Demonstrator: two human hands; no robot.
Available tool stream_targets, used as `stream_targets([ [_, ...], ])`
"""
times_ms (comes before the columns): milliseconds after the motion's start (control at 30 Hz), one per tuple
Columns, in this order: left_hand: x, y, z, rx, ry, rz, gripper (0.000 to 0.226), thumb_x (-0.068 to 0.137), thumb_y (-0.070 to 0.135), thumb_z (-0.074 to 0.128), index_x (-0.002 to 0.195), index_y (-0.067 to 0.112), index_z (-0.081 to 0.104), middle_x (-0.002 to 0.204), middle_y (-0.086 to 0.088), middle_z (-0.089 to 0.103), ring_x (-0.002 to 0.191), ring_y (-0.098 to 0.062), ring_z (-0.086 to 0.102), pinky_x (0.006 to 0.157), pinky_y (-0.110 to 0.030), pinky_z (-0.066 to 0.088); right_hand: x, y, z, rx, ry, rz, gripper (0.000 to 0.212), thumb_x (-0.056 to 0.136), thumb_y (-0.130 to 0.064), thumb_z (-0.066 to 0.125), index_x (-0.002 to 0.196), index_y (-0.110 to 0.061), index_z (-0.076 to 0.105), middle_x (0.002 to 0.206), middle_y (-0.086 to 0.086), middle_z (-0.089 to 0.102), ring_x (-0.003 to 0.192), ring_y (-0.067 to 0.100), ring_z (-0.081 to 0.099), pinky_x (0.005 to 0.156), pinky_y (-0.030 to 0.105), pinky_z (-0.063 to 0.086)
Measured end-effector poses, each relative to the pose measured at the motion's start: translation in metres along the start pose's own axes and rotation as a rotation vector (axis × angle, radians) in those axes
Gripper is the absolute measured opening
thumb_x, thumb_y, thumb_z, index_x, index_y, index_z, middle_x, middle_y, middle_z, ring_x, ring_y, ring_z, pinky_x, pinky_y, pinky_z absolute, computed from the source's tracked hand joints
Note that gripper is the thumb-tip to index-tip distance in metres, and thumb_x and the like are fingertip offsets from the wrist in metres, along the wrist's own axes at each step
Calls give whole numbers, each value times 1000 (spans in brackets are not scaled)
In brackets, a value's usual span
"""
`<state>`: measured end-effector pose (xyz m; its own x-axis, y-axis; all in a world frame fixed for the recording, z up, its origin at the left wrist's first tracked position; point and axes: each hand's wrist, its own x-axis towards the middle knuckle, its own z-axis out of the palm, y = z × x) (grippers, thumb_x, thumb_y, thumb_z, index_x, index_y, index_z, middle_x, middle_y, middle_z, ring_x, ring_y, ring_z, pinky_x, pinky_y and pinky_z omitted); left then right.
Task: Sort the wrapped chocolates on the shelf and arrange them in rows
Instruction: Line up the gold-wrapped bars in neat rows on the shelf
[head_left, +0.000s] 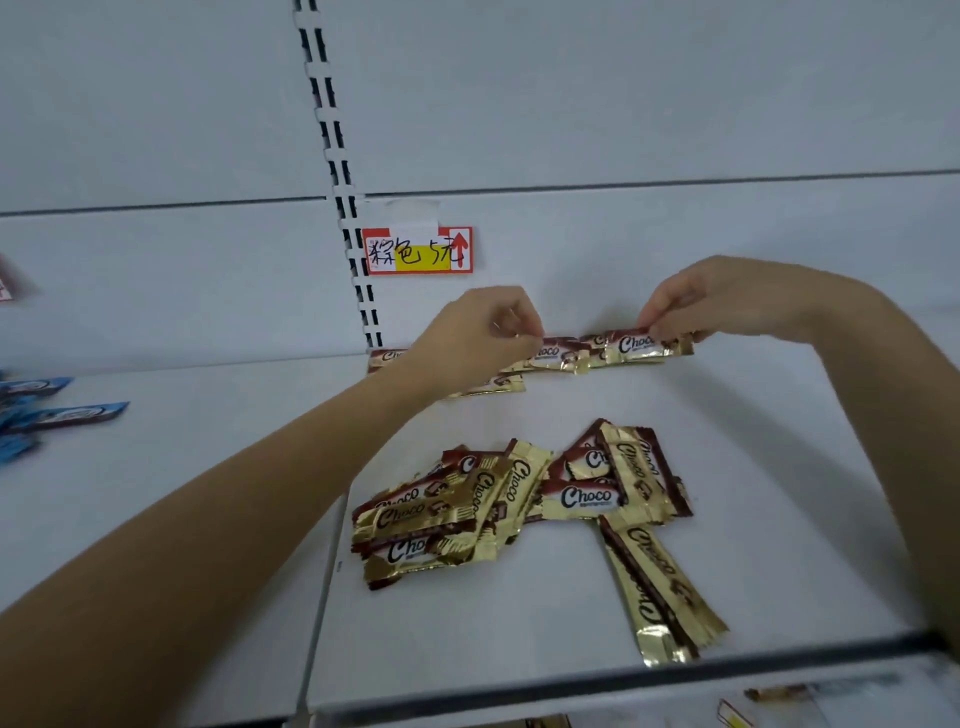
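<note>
Chocolates in gold-and-brown "Choco" wrappers lie in three places on our white shelf (753, 441). At the back, against the wall, a row (558, 354) of them runs from side to side, with ends overlapping. Nearer to us a loose pile (467, 509) sits mid-shelf, its bars crossed at all angles. One lone bar (660, 587) lies slantwise to the right of the pile, its lower end close to the front rail (675, 670).

Our right hand (727, 296) reaches to the right end of the row. Its fingertips (655, 328) pinch the top edge of the end bar (636, 345), which lies flat with its label facing us. Our left hand (478, 338) is over the middle of the row with its fingers curled tight. It covers the bars beneath, so we cannot tell whether it grips one. A stray bar (498, 384) pokes out just in front of the row, partly under our left wrist.

On the back wall above the row hangs a red-edged tag (418, 251) with a yellow patch, handwriting and a red arrow. A slotted upright (337, 171) stands beside it. Far left, on the next shelf, lie blue bars (67, 415).
</note>
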<state>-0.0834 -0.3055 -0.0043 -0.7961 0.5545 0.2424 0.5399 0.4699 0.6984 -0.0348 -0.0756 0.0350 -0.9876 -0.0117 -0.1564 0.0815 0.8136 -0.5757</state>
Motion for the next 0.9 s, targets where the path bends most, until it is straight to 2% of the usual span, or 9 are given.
stream_targets([
  [67,8,2,13,106,-40,49,5,83,18,64,80,20,61,81,8,63,77,-5,59,73,-22,48,2,4,3,-85,-21,13,11,84,-15,62,83,-23,69,91,3,67,80,14,55,74,26,43],
  [133,14,0,24,270,-71,95,3,83,21,63,81,20,61,84,5,62,82,-10,57,76,-28,48,6,5,8,-177,-25,12,8,83,-19,64,83,-26,69,89,-3,65,76,7,52,67,20,39],
  [233,14,-4,30,463,-47,152,11,85,28,60,90,20,64,97,0,57,93,-15,49,82,-33,43,12,6,12,-229,-29,-4,9,80,-24,69,88,-26,68,88,-10,64,77,0,53,69,16,38],
  [367,7,-5,31,537,-103,212,23,87,42,56,102,28,66,107,3,56,102,-15,45,87,-35,40,15,6,14,-263,-65,-2,10,76,-23,73,83,-27,67,82,-13,61,76,2,54,71,20,40],
  [567,6,-9,27,655,-76,250,24,92,33,50,110,26,65,113,4,59,106,-18,46,87,-37,41,20,6,23,-276,-27,-18,7,77,-23,72,77,-25,66,81,-8,61,79,12,56,70,24,41],
  [667,6,-11,25,645,-71,220,24,92,32,50,110,26,64,111,4,60,105,-17,46,86,-34,41,21,6,26,-259,-8,-16,6,78,-24,71,81,-21,66,82,-4,63,79,14,57,69,25,41],
  [900,6,-13,26,630,-65,195,24,92,33,50,109,24,64,109,3,59,104,-17,47,86,-34,42,25,6,30,-259,31,-37,11,80,-26,69,85,-18,66,78,-9,57,77,14,54,66,24,40],
])
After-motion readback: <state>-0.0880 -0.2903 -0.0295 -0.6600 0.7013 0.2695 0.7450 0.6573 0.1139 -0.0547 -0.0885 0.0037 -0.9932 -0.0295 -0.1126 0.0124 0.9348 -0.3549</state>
